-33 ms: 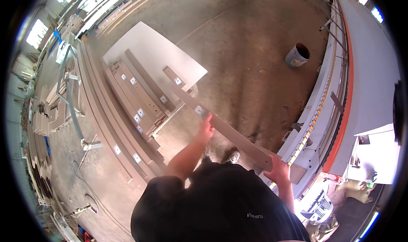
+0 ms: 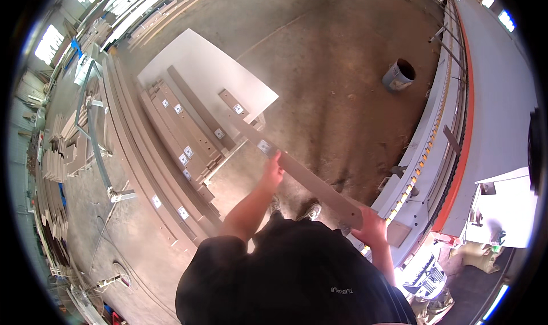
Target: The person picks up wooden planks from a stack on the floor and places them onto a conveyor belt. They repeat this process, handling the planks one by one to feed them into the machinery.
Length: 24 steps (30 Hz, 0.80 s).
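A long, narrow taupe board (image 2: 314,183) stretches diagonally in front of my body, from the stack side at the upper left to the machine's edge at the lower right. My left hand (image 2: 274,168) is closed on its edge near the middle, just below a white label (image 2: 264,146). My right hand (image 2: 372,228) grips the near right end, beside a small dark hole; some of its fingers are hidden under the board. Beyond the far end, a short labelled board (image 2: 234,103) rests on a large white panel (image 2: 197,56) with several longer labelled boards (image 2: 182,125).
Long stacked boards (image 2: 134,133) run along my left beside a grey metal frame (image 2: 98,148). On the right stands a long machine with an orange edge (image 2: 467,119) and a yellow-marked rail (image 2: 419,168). A metal bucket (image 2: 398,76) lies farther out on the floor. Cables (image 2: 105,228) trail at lower left.
The board and both hands have shifted very slightly to the left. Both hands keep their hold.
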Each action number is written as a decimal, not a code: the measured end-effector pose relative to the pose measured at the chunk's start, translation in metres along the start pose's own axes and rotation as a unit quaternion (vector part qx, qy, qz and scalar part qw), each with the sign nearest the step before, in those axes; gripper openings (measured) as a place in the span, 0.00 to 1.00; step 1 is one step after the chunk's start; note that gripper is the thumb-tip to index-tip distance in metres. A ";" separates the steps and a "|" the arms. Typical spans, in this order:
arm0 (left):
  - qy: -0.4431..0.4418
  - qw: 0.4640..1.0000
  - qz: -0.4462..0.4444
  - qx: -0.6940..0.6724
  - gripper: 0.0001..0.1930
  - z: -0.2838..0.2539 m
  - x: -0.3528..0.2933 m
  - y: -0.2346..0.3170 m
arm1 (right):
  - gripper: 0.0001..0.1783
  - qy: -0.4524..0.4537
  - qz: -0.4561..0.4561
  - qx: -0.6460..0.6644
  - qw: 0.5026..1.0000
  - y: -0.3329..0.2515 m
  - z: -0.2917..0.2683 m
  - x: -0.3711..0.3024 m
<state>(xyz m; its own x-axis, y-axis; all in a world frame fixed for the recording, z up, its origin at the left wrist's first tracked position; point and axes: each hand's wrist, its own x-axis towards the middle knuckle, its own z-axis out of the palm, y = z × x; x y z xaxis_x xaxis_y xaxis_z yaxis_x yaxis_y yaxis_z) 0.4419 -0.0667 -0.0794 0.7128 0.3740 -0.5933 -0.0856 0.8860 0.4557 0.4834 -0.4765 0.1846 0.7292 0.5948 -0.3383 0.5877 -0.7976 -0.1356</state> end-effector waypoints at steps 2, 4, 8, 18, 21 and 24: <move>0.064 0.997 0.023 -0.037 0.11 0.008 0.008 0.021 | 0.45 -0.028 -0.015 -0.003 0.999 -0.045 -0.018 0.023; 0.096 0.994 0.045 -0.040 0.12 -0.009 0.010 0.039 | 0.45 -0.062 -0.053 0.009 0.997 -0.080 -0.021 0.052; 0.123 0.989 0.083 -0.011 0.12 -0.057 0.026 0.079 | 0.47 -0.078 -0.121 -0.009 0.990 -0.122 -0.010 0.088; 0.085 0.991 0.099 -0.016 0.12 -0.060 0.020 0.087 | 0.47 -0.048 -0.103 0.012 0.993 -0.107 0.015 0.111; 0.148 0.986 0.076 0.011 0.12 -0.042 0.001 0.085 | 0.48 -0.039 -0.119 0.033 0.992 -0.106 0.032 0.120; 0.022 0.975 0.130 0.177 0.12 -0.091 -0.009 0.029 | 0.50 -0.084 -0.144 0.057 0.984 -0.126 0.044 0.154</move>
<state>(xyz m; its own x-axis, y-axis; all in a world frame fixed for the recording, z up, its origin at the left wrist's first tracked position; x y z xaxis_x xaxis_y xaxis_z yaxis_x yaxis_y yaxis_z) 0.3699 -0.0193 -0.1206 0.6682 0.5917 -0.4510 -0.0081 0.6120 0.7908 0.5061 -0.2883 0.1087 0.4648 0.7799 -0.4192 0.7113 -0.6108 -0.3478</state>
